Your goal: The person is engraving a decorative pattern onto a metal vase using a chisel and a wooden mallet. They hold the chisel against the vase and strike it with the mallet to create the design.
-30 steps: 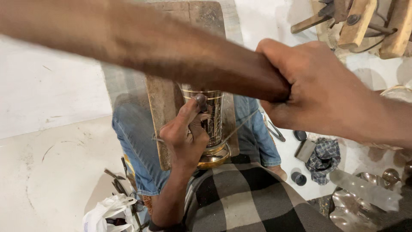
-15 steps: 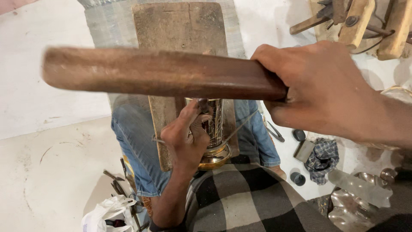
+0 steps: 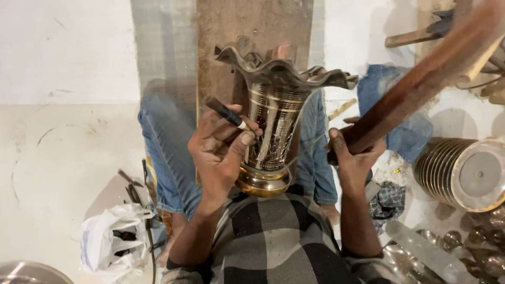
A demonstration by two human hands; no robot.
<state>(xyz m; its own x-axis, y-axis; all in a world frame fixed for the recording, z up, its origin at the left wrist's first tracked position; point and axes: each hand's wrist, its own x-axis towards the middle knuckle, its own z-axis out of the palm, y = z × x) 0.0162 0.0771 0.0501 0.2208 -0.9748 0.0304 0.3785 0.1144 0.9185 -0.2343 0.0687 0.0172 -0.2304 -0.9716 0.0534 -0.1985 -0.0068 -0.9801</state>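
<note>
A brass vase (image 3: 273, 126) with a wavy flared rim and engraved bands stands between my knees against an upright wooden board (image 3: 252, 26). My left hand (image 3: 218, 152) grips a short dark chisel (image 3: 223, 111) and sets its tip against the vase's left side. To the right of the vase, my right hand (image 3: 352, 155) is closed on the lower end of a long wooden stick (image 3: 421, 87). The stick slants up to the right and is blurred. A thin wire runs from the vase toward that hand.
A ribbed round metal piece (image 3: 457, 171) lies on its side at the right, with small shiny metal parts (image 3: 473, 242) below it. Wooden-handled tools (image 3: 421, 34) rest at the top right. A white plastic bag (image 3: 113, 239) and thin dark tools (image 3: 134, 186) sit by my left leg.
The stick crossed the view level and close to the camera; now it slants up to the right with my right hand lower, beside the vase. My left hand stays on the vase with the chisel.
</note>
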